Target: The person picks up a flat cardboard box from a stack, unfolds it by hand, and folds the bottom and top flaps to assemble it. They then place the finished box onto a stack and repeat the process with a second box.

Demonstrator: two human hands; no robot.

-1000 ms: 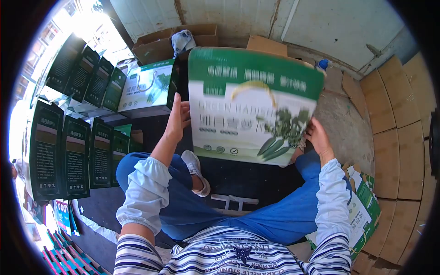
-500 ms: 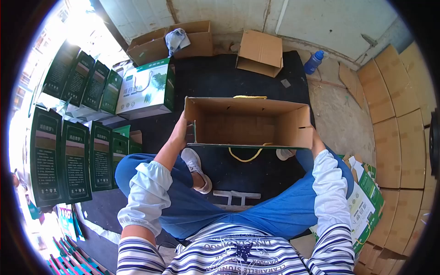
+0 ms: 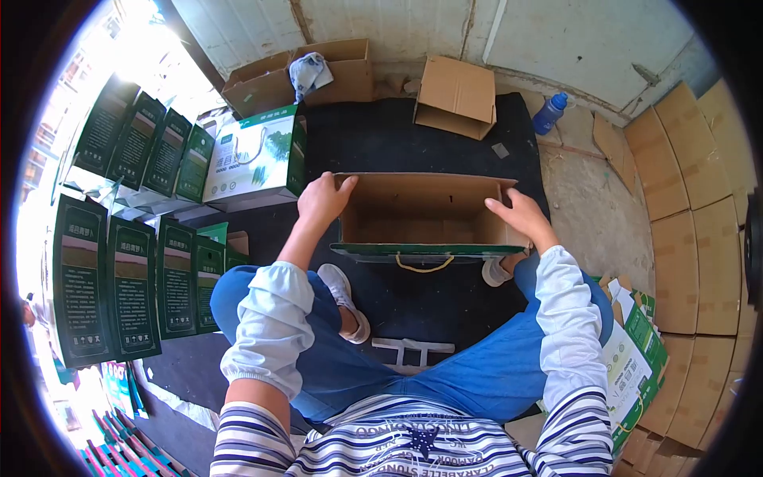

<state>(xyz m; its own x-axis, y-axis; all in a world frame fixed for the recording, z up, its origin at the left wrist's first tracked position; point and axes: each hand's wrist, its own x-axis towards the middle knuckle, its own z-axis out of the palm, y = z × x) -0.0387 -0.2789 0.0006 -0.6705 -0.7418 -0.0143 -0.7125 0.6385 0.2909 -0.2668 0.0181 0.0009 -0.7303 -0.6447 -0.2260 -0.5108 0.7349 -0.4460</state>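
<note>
An open-topped cardboard box (image 3: 429,208) with a green outer side and a yellow cord handle (image 3: 425,263) rests in front of me, its brown inside showing. My left hand (image 3: 324,199) grips the box's upper left corner, thumb at the rim and fingers around the outside. At the right end, my right hand (image 3: 518,213) has its thumb over the inner edge and its fingers along the outer wall. The box stands on the black mat (image 3: 397,306), between my bent legs.
Green printed boxes (image 3: 133,282) stand in rows at left, beside a white-and-green box (image 3: 250,155). Brown cartons (image 3: 674,270) are stacked at right, near flattened green-white boxes (image 3: 628,362). A blue bottle (image 3: 549,114) and open cartons (image 3: 455,94) lie farther back.
Both hands have shifted from the lower ends of the box up to its far corners. The box looks lower, and its far cord handle no longer shows.
</note>
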